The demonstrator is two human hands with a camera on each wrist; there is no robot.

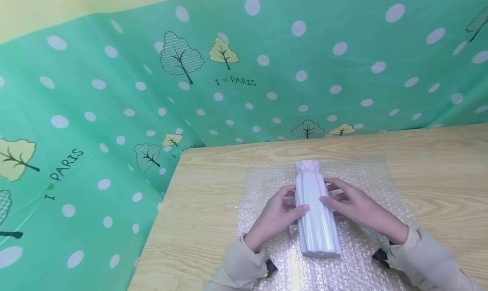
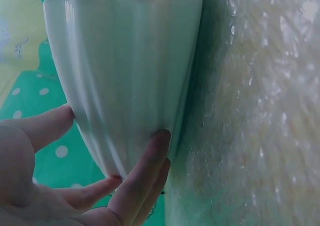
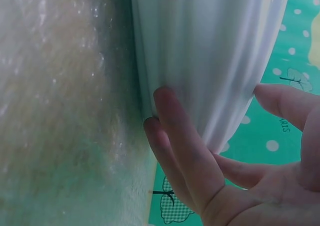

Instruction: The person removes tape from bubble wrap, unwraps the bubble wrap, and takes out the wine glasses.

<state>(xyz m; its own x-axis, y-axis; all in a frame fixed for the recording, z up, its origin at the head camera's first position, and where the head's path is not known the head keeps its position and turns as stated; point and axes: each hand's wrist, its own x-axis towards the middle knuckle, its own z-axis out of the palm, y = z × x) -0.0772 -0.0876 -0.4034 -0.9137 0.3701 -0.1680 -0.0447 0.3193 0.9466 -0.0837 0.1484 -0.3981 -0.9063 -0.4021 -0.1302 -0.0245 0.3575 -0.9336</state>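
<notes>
A glossy white fluted vase (image 1: 315,223) lies on its side on a sheet of bubble wrap (image 1: 366,176). Its pinched, ruffled neck points away from the person, and the wider base faces the near side. My left hand (image 1: 276,217) holds the vase's left side, thumb on top and fingers lower down. From the opposite side my right hand (image 1: 358,204) grips it the same way. In the left wrist view, fingertips (image 2: 161,138) press against the ribbed wall of the vase (image 2: 125,60); the right wrist view shows matching contact by the right fingers (image 3: 172,116).
Beneath the bubble wrap is a light wood-grain table (image 1: 190,223). A green cloth (image 1: 244,109) with white dots and tree prints hangs behind the table and along its left side. A small dark piece (image 1: 381,257) shows at the right sleeve.
</notes>
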